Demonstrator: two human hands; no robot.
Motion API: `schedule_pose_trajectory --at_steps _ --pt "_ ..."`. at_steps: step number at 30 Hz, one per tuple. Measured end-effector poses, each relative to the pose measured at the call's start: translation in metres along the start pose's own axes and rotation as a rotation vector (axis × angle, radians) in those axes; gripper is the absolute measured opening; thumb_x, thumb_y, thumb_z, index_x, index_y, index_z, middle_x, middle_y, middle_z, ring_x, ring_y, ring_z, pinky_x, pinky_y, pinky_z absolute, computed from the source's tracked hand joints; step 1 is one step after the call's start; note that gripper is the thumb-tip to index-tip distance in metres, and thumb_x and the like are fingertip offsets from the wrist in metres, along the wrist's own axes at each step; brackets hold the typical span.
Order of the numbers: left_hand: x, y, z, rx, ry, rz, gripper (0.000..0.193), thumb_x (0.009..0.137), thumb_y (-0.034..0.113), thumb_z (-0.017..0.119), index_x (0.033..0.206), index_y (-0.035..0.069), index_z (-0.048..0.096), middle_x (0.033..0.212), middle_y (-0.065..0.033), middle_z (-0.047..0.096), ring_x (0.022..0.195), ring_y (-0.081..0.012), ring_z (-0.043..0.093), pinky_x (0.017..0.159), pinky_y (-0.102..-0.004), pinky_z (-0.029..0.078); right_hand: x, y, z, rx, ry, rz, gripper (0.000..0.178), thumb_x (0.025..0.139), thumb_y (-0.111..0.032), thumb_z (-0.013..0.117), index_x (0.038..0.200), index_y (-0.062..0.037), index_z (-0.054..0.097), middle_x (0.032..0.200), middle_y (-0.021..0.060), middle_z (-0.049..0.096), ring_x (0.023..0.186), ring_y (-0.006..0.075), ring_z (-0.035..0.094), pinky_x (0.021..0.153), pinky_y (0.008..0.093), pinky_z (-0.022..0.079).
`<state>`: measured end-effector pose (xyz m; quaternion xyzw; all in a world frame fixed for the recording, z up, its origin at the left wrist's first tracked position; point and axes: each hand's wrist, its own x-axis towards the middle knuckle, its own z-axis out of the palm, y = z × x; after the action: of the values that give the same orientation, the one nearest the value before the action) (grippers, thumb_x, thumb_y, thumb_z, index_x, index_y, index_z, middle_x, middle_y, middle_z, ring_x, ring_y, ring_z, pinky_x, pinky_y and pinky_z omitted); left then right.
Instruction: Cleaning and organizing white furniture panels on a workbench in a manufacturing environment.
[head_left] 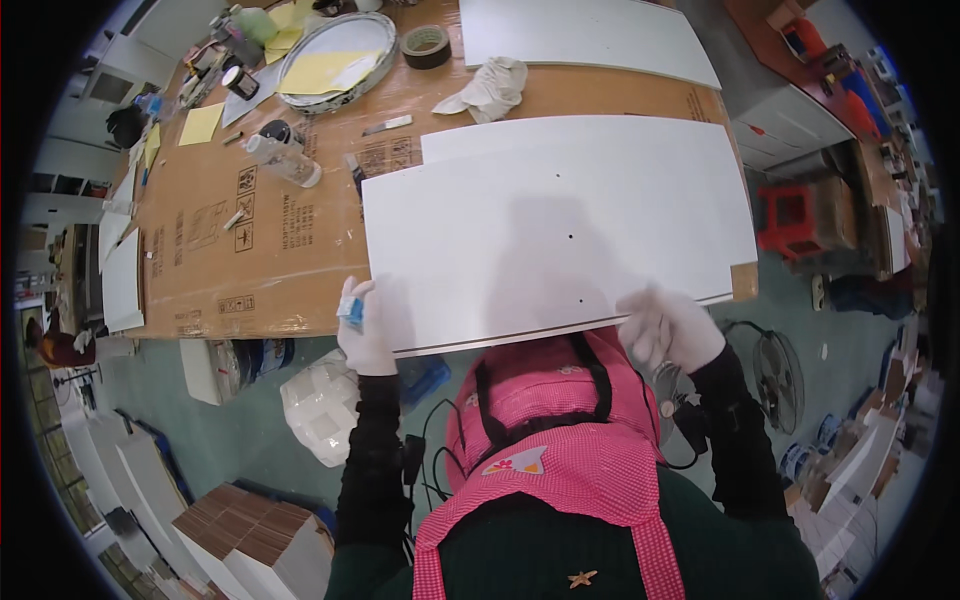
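Examining a white panel (460,230) at the near edge of a cardboard-covered table (320,290)

We found the panel lying flat, three small dark marks in a line on its face. The left hand (367,338), white-gloved, stood at its near left corner with a small blue piece (351,311) at the fingers; we could not tell whether that piece was gripped or worn. The right hand (675,328), also gloved and blurred, was at the near edge toward the right, fingers bent; its grip we could not determine. Beyond the panel we recorded a crumpled white cloth (492,90) and a tape roll (426,59).
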<state>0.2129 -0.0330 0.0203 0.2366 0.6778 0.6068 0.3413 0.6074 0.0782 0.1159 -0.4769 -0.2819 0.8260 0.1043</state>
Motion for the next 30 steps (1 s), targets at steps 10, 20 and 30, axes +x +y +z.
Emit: schedule_pose_trajectory --at_steps 10,20,30 --pt "0.006 0.088 0.067 -0.100 0.028 0.163 0.037 0.091 0.003 0.055 0.126 -0.006 0.050 0.128 -0.0168 0.055 0.118 -0.0232 0.053 0.100 -0.0340 0.042 0.160 -0.134 0.128 -1.100 0.235 -0.865 0.033 0.090 -0.030 0.053 0.099 -0.0001 0.065 0.092 0.0159 0.067 0.077 0.0273 0.066 0.064 0.0403 0.052" --pt "0.026 0.041 -0.004 0.039 0.542 -0.110 0.020 0.083 0.010 0.071 0.095 0.004 0.056 0.080 0.0002 0.055 0.071 -0.0089 0.053 0.070 -0.0247 0.046 0.347 -0.170 0.275 -1.670 0.247 -0.370 0.023 0.084 -0.023 0.060 0.099 -0.0125 0.073 0.102 0.0101 0.071 0.097 0.0284 0.068 0.076 0.0440 0.053" --pt "0.070 0.002 -0.046 -0.093 0.250 -0.394 0.032 0.088 0.011 0.066 0.115 -0.004 0.058 0.096 -0.0065 0.062 0.080 -0.0108 0.058 0.070 -0.0244 0.048 0.440 -0.149 0.307 -1.467 0.175 -0.470 0.032 0.081 -0.029 0.061 0.096 -0.0020 0.070 0.096 0.0182 0.069 0.094 0.0336 0.066 0.081 0.0408 0.053"
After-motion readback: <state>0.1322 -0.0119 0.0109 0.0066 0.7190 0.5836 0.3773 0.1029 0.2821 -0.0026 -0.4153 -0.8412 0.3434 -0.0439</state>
